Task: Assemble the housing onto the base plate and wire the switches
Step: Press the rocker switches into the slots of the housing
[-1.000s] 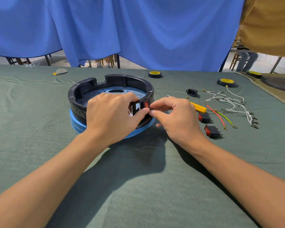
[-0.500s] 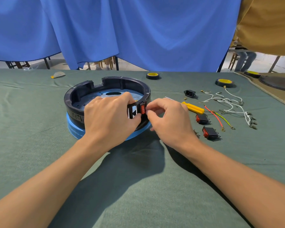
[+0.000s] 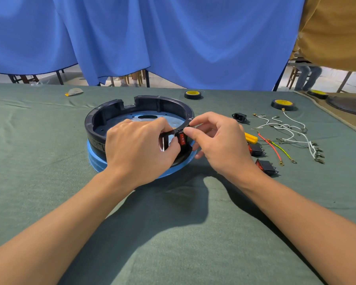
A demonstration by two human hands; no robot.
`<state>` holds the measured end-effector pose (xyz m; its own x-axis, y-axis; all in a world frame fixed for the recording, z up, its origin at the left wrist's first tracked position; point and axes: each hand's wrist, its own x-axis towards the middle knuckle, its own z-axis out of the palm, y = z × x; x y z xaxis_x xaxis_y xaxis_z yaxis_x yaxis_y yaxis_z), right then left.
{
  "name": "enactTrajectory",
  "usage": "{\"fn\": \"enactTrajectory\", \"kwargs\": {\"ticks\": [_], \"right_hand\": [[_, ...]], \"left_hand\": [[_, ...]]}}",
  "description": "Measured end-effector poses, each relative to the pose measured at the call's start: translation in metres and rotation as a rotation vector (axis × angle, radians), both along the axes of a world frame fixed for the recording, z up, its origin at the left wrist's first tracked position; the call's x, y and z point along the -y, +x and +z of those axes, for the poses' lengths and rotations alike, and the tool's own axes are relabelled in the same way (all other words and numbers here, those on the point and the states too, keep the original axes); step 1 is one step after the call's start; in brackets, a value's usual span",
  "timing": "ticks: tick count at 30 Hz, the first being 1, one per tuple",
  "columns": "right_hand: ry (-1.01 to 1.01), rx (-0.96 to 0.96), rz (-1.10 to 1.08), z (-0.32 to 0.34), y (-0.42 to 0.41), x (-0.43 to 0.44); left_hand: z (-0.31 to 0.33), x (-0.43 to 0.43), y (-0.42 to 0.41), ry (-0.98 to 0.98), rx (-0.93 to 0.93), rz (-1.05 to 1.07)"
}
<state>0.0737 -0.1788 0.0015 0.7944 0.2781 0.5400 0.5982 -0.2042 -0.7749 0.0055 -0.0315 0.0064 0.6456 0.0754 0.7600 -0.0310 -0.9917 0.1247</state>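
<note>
- The round black plastic housing [image 3: 119,109] sits on the blue circular base plate [image 3: 95,161], on the green cloth-covered table [image 3: 39,182].
- The left hand [image 3: 138,147] is curled over the housing's near wall, its thumb tip touching the red rocker switch [image 3: 182,139] set in that wall.
- The right hand [image 3: 218,140] pinches the same switch from the other side, thumb on its upper edge, forefinger on the rim above.
- An open rectangular slot [image 3: 166,141] shows just left of the pinched switch.
- Right of the grip lie two loose red-and-black rocker switches [image 3: 265,166], a yellow plastic tool [image 3: 251,137], and a tangle of white, red and green-yellow wires [image 3: 286,132].
- Beyond them stand a black power socket [image 3: 239,116] and two black-and-yellow tape rolls [image 3: 283,103].
</note>
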Motion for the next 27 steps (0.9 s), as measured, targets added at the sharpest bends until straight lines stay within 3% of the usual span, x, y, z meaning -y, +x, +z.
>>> {"fn": "enactTrajectory", "kwargs": {"ticks": [6, 12, 16, 23, 27], "right_hand": [[-0.055, 0.032, -0.009, -0.001, -0.001, 0.001], [-0.303, 0.310, -0.115, 0.011, 0.004, 0.021], [-0.643, 0.193, -0.132, 0.027, 0.018, 0.055], [-0.964, 0.159, -0.018, 0.015, 0.008, 0.083], [-1.015, 0.167, 0.010, 0.019, 0.001, 0.087]], "left_hand": [[0.001, 0.000, -0.001, 0.014, 0.011, -0.008], [-0.001, -0.001, -0.002, 0.055, 0.021, -0.020], [-0.002, -0.001, -0.001, 0.113, 0.047, -0.020], [-0.003, 0.000, 0.001, 0.142, 0.039, -0.026], [-0.003, 0.000, 0.001, 0.137, 0.065, -0.027]]}}
